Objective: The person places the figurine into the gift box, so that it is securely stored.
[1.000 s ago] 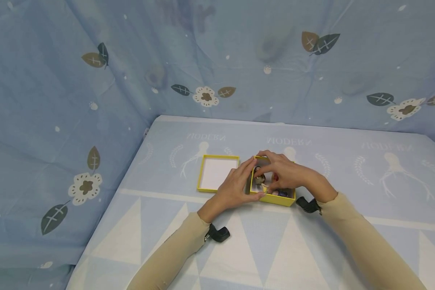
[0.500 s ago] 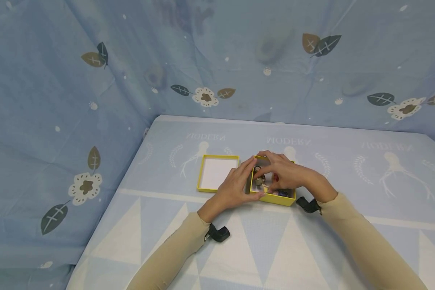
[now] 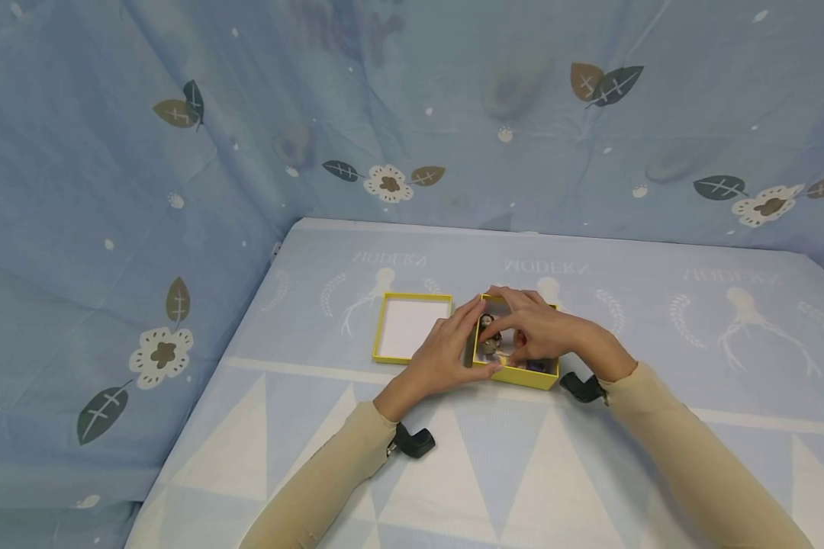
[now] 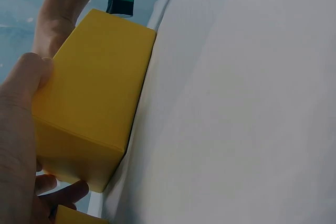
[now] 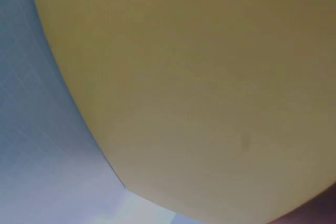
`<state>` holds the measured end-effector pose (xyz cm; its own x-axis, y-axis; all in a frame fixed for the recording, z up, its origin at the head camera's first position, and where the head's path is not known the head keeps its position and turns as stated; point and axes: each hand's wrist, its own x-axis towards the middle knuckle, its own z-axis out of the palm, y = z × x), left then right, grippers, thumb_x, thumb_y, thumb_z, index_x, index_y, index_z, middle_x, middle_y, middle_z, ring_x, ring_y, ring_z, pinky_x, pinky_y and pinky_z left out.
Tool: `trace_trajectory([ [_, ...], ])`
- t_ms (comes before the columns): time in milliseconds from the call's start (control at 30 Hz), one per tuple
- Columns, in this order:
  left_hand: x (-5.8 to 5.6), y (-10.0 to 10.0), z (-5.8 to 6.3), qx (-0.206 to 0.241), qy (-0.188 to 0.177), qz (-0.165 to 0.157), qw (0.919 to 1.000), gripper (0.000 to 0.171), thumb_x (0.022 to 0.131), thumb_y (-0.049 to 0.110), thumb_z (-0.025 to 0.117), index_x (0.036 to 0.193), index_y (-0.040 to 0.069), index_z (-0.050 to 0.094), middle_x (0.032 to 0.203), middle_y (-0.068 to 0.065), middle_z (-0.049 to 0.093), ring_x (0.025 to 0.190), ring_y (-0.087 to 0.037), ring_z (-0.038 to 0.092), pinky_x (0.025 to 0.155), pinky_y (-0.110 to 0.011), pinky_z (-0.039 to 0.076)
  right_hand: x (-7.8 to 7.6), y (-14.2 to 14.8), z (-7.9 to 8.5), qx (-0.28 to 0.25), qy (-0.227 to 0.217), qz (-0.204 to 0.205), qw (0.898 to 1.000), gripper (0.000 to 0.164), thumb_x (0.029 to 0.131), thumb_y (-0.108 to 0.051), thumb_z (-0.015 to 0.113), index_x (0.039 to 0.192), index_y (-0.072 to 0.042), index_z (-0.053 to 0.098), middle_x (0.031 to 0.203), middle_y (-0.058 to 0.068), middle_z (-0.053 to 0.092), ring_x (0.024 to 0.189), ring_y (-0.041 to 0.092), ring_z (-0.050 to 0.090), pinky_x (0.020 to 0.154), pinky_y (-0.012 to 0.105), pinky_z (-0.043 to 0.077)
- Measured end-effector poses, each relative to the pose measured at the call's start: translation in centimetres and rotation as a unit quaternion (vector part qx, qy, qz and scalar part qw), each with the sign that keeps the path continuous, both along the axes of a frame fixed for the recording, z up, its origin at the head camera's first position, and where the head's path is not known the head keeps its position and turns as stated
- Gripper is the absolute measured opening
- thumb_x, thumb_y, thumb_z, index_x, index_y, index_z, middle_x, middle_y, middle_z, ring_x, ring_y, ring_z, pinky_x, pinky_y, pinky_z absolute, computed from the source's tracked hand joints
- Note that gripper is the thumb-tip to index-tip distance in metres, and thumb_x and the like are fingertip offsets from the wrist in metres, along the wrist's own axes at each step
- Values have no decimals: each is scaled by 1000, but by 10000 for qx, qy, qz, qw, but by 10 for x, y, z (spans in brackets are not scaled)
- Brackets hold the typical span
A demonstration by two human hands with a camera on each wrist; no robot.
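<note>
A yellow box (image 3: 522, 377) stands uncovered on the table with several small figurines inside. My left hand (image 3: 445, 352) grips its left end, thumb along the near wall and fingers at the end wall, as the left wrist view also shows on the yellow box (image 4: 100, 82). My right hand (image 3: 542, 329) reaches into the box from the right. Its thumb and forefinger pinch a dark-haired figurine (image 3: 489, 347) lying along the left wall. A dark blue figurine (image 3: 535, 366) lies near the front right, partly under the palm. The box wall (image 5: 184, 77) fills most of the right wrist view.
A shallow yellow-rimmed lid (image 3: 408, 328) with a white inside lies just left of the box, close to my left hand. A pale blue patterned cloth (image 3: 357, 457) covers the table. Blue leaf-print curtains (image 3: 384, 91) hang behind and to the left.
My right thumb and forefinger shift very slightly inside the box around the dark-haired figurine. The left hand, the box and the lid stay where they were.
</note>
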<state>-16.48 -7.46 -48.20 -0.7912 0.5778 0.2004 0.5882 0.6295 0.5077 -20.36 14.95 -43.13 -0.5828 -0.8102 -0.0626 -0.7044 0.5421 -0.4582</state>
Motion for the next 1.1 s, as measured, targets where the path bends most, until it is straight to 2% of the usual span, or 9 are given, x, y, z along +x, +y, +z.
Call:
trace_trajectory([
  [167, 1, 0, 1, 26, -5, 2, 10000, 101, 85, 55, 67, 159, 17, 10, 164, 0, 16, 146, -16, 31, 104, -44, 37, 1, 0, 0, 141, -98, -2, 9999, 48, 73, -20, 87, 117, -28, 71, 158, 25, 20, 148, 41, 13, 110, 65, 13],
  [467, 1, 0, 0, 22, -30, 7, 10000, 101, 85, 55, 67, 159, 18, 10, 164, 0, 17, 146, -16, 30, 104, -45, 37, 3, 0, 1, 274, 48, 64, 9996, 48, 76, -21, 85, 121, -24, 70, 158, 25, 16, 146, 42, 15, 110, 64, 12],
  [633, 0, 0, 0, 33, -26, -14, 10000, 101, 85, 54, 67, 159, 17, 10, 164, -1, 17, 146, -16, 30, 104, -46, 37, 3, -2, 1, 286, 234, 78, 9993, 46, 76, -22, 84, 120, -26, 70, 157, 21, 18, 131, 38, 36, 109, 65, 14],
  [700, 0, 0, 0, 37, -24, -21, 10000, 101, 85, 54, 67, 159, 16, 10, 164, -1, 16, 146, -16, 30, 104, -46, 37, 4, -2, -1, 296, 379, 90, 9988, 45, 77, -24, 84, 120, -27, 71, 156, 20, 19, 132, 37, 36, 108, 64, 15],
  [867, 1, 0, 0, 30, -9, -22, 10000, 101, 85, 54, 67, 159, 15, 10, 164, -1, 16, 147, -16, 29, 105, -47, 36, 6, -2, -5, 171, 786, 147, 9966, 40, 78, -26, 83, 116, -28, 71, 154, 21, 23, 144, 43, 21, 106, 66, 21],
  [933, 1, 0, 0, 21, 13, -25, 10000, 101, 85, 54, 67, 159, 14, 10, 164, -2, 16, 147, -16, 28, 105, -47, 36, 6, -2, -5, 95, 855, 158, 9962, 40, 77, -25, 83, 115, -28, 71, 153, 22, 24, 144, 44, 22, 105, 67, 22],
  [1067, 1, 0, 1, 32, 2, -37, 10000, 101, 85, 54, 67, 159, 15, 10, 164, -2, 16, 147, -17, 28, 105, -48, 36, 6, 0, -6, 20, 709, 145, 9974, 41, 77, -24, 84, 116, -27, 71, 155, 22, 22, 142, 42, 24, 107, 65, 20],
  [1100, 1, 0, 1, 40, -13, -41, 10000, 101, 85, 54, 67, 159, 15, 10, 164, -2, 16, 148, -17, 27, 105, -48, 36, 6, 0, -6, 5, 672, 142, 9976, 42, 77, -24, 84, 116, -26, 71, 155, 22, 21, 140, 41, 28, 107, 65, 20],
])
